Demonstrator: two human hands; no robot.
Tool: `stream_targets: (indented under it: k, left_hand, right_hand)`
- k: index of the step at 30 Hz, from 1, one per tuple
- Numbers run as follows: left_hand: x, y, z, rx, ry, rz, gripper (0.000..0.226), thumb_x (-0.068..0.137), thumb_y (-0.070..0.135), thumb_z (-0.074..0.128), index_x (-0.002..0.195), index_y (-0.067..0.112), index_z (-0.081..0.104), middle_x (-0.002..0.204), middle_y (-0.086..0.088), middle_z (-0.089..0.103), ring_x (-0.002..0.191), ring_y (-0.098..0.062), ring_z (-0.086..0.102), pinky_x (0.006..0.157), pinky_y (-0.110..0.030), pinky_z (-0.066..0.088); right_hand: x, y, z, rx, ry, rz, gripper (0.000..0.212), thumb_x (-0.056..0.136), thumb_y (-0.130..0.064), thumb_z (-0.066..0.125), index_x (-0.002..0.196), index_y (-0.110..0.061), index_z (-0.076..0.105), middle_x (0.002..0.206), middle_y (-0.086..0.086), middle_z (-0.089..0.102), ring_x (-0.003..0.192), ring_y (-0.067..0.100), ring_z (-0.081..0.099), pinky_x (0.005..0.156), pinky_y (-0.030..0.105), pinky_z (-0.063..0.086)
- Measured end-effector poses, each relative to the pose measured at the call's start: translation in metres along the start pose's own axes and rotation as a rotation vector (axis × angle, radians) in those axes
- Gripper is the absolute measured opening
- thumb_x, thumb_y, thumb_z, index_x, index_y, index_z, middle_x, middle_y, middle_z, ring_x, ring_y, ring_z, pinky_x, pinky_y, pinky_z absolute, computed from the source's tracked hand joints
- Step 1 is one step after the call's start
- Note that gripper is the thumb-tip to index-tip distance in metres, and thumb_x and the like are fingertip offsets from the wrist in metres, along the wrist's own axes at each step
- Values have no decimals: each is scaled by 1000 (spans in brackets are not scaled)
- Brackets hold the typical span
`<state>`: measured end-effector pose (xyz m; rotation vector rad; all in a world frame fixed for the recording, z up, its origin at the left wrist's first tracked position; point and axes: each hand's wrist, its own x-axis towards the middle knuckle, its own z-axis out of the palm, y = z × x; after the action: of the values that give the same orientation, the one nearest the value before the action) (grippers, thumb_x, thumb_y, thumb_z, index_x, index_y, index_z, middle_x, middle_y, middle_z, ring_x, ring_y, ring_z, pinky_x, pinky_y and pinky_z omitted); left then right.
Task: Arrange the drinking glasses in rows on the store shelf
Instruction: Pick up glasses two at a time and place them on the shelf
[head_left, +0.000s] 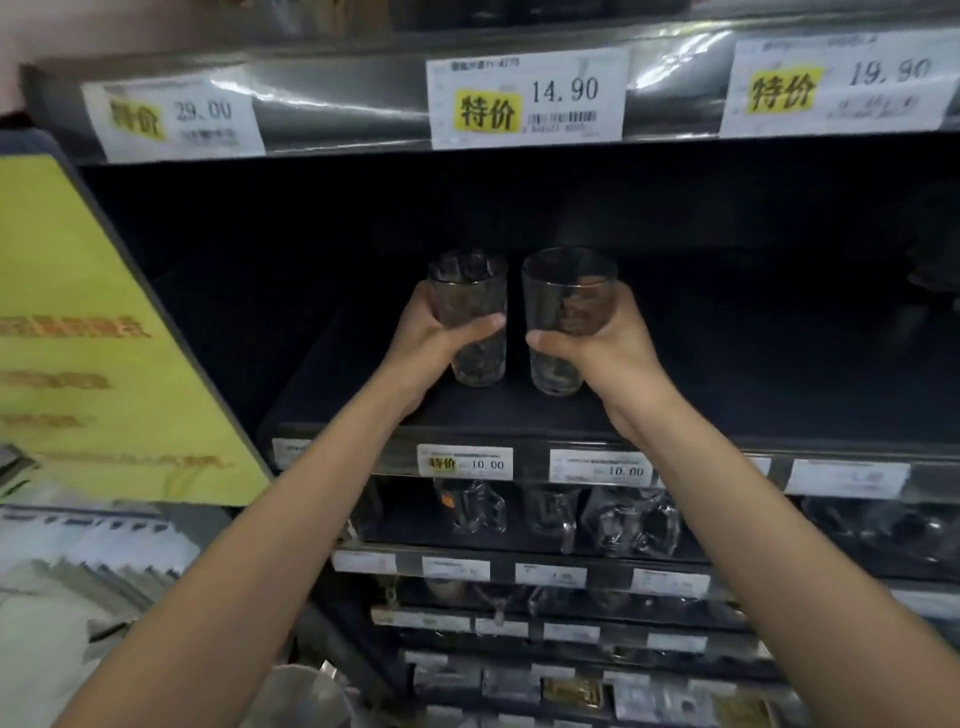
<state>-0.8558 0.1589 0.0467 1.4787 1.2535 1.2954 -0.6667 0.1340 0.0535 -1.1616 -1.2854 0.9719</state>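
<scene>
Two clear drinking glasses stand upright side by side over the dark shelf (363, 374). My left hand (431, 338) wraps around the left glass (470, 296), thumb across its front. My right hand (602, 345) grips the right glass (566, 291) the same way. The glass bases sit at or just above the shelf surface near its front; I cannot tell if they touch it. A narrow gap separates the two glasses.
A shelf edge with price tags (527, 96) runs overhead. Price labels (465, 462) line the front rail below my wrists. Glass mugs (478, 506) fill the lower shelf. A yellow sign (93, 332) hangs at the left. The shelf interior is dark.
</scene>
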Motion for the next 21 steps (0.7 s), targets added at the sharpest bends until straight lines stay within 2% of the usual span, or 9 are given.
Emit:
stream_targets:
  k: [2, 4, 6, 8, 9, 12, 16, 19, 21]
  left_hand:
    - [7, -2, -5, 16, -9, 47, 22, 80, 13, 80, 96, 17, 66, 86, 16, 74, 87, 2, 69, 76, -18, 52]
    - [18, -5, -9, 36, -17, 85, 21, 82, 6, 77, 87, 23, 65, 76, 20, 72, 77, 8, 67, 70, -12, 50]
    - [30, -11, -12, 37, -19, 93, 24, 82, 11, 79, 101, 19, 66, 90, 15, 72, 84, 8, 66, 73, -13, 50]
    - [43, -18, -16, 61, -23, 72, 50, 82, 22, 81, 125, 13, 58, 112, 9, 67, 98, 3, 64, 78, -14, 49]
    - [48, -20, -18, 76, -21, 58, 58, 82, 25, 80, 132, 14, 52, 118, 9, 63, 102, 4, 61, 77, -10, 48]
    - [60, -29, -20, 140, -28, 47, 69, 84, 28, 78, 143, 17, 42, 127, 8, 55, 106, -1, 56, 72, -1, 43]
    - [78, -49, -23, 165, 32, 15, 78, 80, 28, 82, 141, 11, 37, 123, 2, 53, 111, -12, 56, 74, -8, 45]
    - [97, -60, -26, 146, 92, 8, 70, 79, 25, 83, 132, 7, 41, 121, -2, 57, 113, -17, 59, 85, -22, 50]
    - [109, -65, -28, 137, 129, 22, 65, 80, 23, 82, 129, 6, 44, 119, -2, 57, 111, -17, 58, 88, -26, 50]
  right_hand:
    - [10, 3, 9, -26, 1, -6, 73, 71, -10, 87, 129, -16, 44, 112, -9, 62, 101, -1, 62, 85, 18, 51]
    - [21, 7, 17, -50, 12, -7, 71, 72, -11, 87, 127, -16, 43, 108, -11, 61, 97, -5, 59, 80, 12, 49]
    - [32, 13, 23, -54, 37, -10, 70, 73, -13, 87, 127, -15, 43, 108, -11, 61, 96, -4, 60, 79, 12, 48]
    - [44, 20, 28, -75, 47, -16, 67, 74, -18, 86, 125, -20, 42, 110, -11, 61, 100, -2, 60, 82, 15, 48]
    - [50, 23, 30, -94, 47, -15, 66, 74, -23, 86, 124, -24, 41, 111, -12, 61, 101, -1, 60, 83, 17, 48]
    - [68, 30, 35, -173, 28, 12, 67, 75, -34, 84, 127, -28, 41, 116, -11, 59, 106, 7, 59, 83, 16, 46]
    - [89, 43, 43, -273, -12, 64, 76, 78, -33, 83, 140, -20, 41, 119, -8, 58, 109, 9, 57, 89, 19, 44]
    - [107, 53, 53, -298, -2, 74, 75, 78, -33, 82, 137, -18, 39, 123, -3, 60, 108, 11, 58, 91, 22, 46]
    - [118, 58, 61, -323, 6, 73, 73, 80, -31, 82, 135, -16, 37, 124, -1, 59, 106, 11, 56, 88, 21, 44]
